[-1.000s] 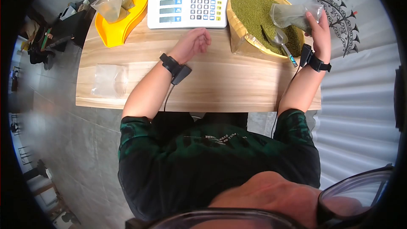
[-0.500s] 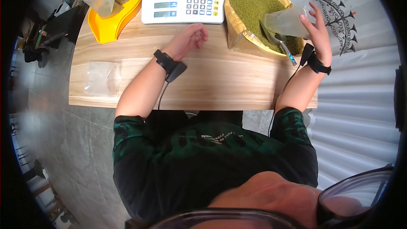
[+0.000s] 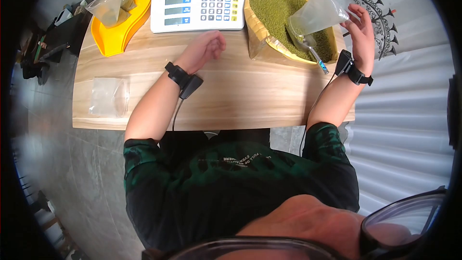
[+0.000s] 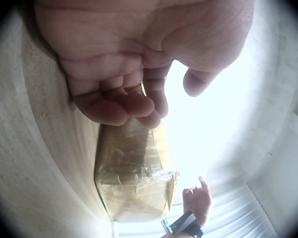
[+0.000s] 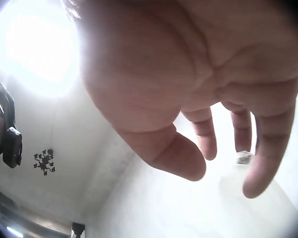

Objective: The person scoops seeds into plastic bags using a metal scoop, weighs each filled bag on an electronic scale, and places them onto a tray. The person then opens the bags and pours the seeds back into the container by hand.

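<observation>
In the head view my right hand (image 3: 361, 31) is beside the clear plastic bag (image 3: 320, 12), its fingers spread and loosely bent, with the thumb tip right at the bag's near edge. The bag stands tilted over the green granules (image 3: 274, 12) in the large brown paper sack (image 3: 264, 45). A metal scoop (image 3: 307, 42) lies in the granules, its handle over the sack's rim. My left hand (image 3: 207, 50) rests on the table in front of the scale, palm turned inward and fingers loosely curled around nothing.
A white digital scale (image 3: 197, 9) stands at the back, left of the sack. The yellow tray (image 3: 115, 33) holds several filled plastic bags (image 3: 108, 7). A flat clear bag (image 3: 109, 97) lies at the table's (image 3: 240, 101) front left.
My right fingers have spread away from the plastic bag they were gripping. The bag has swung from lying flat to standing up at a slant. My left hand stays loosely curled.
</observation>
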